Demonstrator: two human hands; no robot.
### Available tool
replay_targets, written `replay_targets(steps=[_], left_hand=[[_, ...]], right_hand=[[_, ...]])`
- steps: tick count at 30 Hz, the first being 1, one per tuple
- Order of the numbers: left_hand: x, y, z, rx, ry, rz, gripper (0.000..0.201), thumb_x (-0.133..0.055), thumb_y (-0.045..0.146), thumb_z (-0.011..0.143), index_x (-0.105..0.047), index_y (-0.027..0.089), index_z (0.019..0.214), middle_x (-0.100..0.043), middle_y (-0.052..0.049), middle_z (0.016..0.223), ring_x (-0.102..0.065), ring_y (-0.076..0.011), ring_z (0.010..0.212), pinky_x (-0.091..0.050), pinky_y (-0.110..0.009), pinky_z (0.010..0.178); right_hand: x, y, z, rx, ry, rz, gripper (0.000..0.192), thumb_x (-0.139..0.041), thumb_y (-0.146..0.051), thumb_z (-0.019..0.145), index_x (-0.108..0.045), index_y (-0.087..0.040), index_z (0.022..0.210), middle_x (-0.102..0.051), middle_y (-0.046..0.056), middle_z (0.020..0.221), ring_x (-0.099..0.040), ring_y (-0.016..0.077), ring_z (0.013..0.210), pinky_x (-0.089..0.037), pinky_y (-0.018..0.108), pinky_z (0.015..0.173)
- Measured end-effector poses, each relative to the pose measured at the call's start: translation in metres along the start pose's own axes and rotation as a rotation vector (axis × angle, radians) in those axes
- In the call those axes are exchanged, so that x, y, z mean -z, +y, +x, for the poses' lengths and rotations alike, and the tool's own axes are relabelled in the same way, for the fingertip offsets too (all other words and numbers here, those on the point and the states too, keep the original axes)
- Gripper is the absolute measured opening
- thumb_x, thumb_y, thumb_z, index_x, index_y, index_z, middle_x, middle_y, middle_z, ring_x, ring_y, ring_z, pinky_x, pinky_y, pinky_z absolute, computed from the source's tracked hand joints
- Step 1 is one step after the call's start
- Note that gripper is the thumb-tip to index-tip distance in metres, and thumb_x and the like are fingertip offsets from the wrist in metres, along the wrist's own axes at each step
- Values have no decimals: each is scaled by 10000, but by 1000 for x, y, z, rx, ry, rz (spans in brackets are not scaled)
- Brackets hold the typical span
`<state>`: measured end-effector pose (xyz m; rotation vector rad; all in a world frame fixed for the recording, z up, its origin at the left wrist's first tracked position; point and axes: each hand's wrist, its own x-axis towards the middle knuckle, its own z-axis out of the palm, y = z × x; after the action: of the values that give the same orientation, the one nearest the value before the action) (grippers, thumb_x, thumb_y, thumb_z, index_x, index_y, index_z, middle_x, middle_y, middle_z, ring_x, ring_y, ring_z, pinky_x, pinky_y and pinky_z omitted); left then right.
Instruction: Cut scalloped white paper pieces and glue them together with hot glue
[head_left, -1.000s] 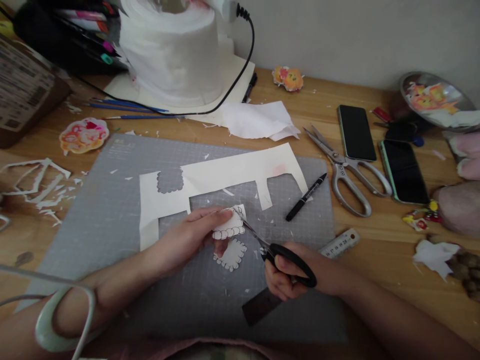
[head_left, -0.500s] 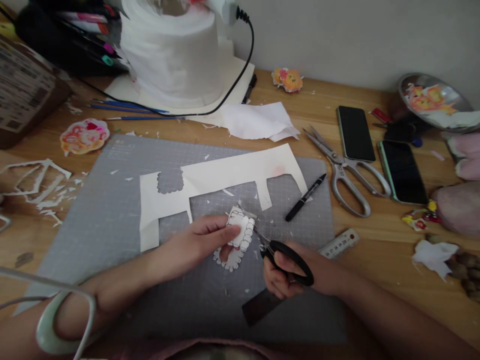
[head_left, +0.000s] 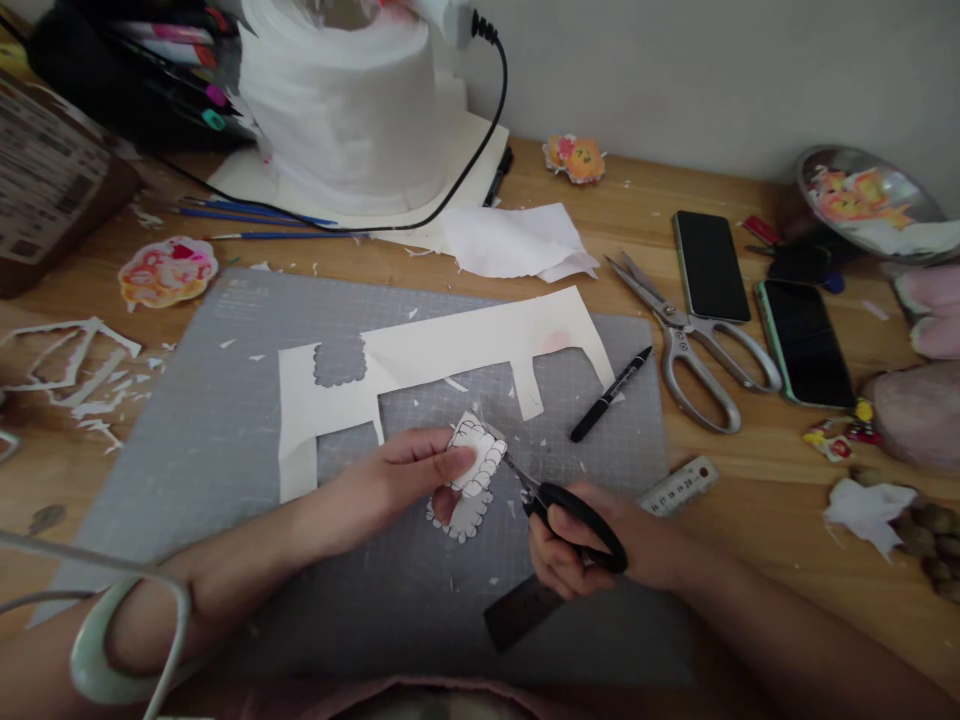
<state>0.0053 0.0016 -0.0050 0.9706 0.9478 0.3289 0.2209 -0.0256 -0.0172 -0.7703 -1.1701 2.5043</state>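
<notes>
My left hand (head_left: 409,470) pinches a small white paper piece with a scalloped drawn edge (head_left: 480,455) just above the grey cutting mat (head_left: 225,440). My right hand (head_left: 577,545) grips black-handled scissors (head_left: 566,505), and their blades meet the right edge of that piece. Under the held piece a finished scalloped cut-out (head_left: 461,517) lies flat on the mat. A large cream sheet with cut-away sections (head_left: 450,355) is spread across the mat behind my hands.
A black marker (head_left: 611,395), metal shears (head_left: 686,340), two phones (head_left: 712,265), (head_left: 806,340) and a ruler (head_left: 679,485) lie to the right. Paper scraps (head_left: 75,365) litter the left. A white tissue roll (head_left: 345,100), a crumpled tissue (head_left: 517,240) and a black cable (head_left: 480,150) sit behind.
My left hand has turned the small paper piece from lying level to tilted on end. The scissors have shifted slightly left along its edge and stayed in contact.
</notes>
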Motion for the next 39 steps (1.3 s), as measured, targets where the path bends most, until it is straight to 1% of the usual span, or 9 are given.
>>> replay_targets(steps=[3,7,9,15,19,22,29,35,39], left_hand=[[2,-1,-1,-1,-51,-1,337,-477,427,814,-542,171,605,-519,23,544,-424,-101,514,-326,-219,509],[3,-1,-2,2,-71,26,330,-490,410,808,-537,168,589,-498,26,539,-416,-96,512,-311,-212,488],[2,0,-2,4,-63,23,329,-494,404,803,-536,168,577,-498,26,532,-411,-92,502,-304,-209,476],[0,2,-2,37,-14,-1,305,-516,397,774,-554,174,569,-512,27,513,-422,-99,491,-313,-211,470],[-1,1,-1,60,71,-41,327,-508,415,775,-539,174,557,-524,22,515,-457,-114,512,-348,-223,511],[-1,-1,0,67,80,-94,329,-508,443,769,-538,172,585,-537,16,527,-477,-128,522,-363,-237,531],[-5,6,-1,35,118,-145,295,-508,392,784,-522,166,594,-505,22,525,-452,-115,520,-353,-231,538],[-3,6,-2,56,89,-157,307,-554,400,757,-518,158,571,-499,19,511,-430,-102,502,-323,-223,511],[-1,5,-1,69,52,-173,319,-590,401,733,-514,155,544,-488,22,504,-406,-91,489,-301,-215,484]], right_hand=[[2,1,-2,16,-8,10,489,-402,-577,836,-378,-177,554,-349,-68,367,-429,87,444,-304,212,444],[4,1,-4,-11,-35,31,506,-401,-610,815,-402,-171,564,-383,-49,407,-412,85,443,-231,193,370],[3,0,-3,-33,-34,36,516,-416,-630,794,-404,-172,556,-390,-48,419,-403,85,447,-223,197,367],[0,0,0,-35,-21,44,514,-475,-629,759,-364,-185,526,-358,-72,382,-388,80,442,-291,226,451],[0,-3,0,-68,-23,39,512,-470,-640,752,-370,-184,541,-370,-64,398,-384,79,451,-248,207,412],[-1,-4,0,-78,-20,36,503,-468,-631,757,-373,-184,545,-394,-47,418,-397,82,457,-212,193,375],[-1,-2,0,-58,2,14,520,-449,-640,764,-369,-184,527,-393,-49,414,-391,81,448,-266,217,423],[-3,-9,-1,-117,29,-34,544,-482,-679,711,-384,-184,508,-379,-45,392,-403,95,458,-259,225,422],[-3,-9,-3,-128,6,-36,550,-471,-691,708,-383,-183,517,-373,-51,389,-381,80,437,-240,208,393]])
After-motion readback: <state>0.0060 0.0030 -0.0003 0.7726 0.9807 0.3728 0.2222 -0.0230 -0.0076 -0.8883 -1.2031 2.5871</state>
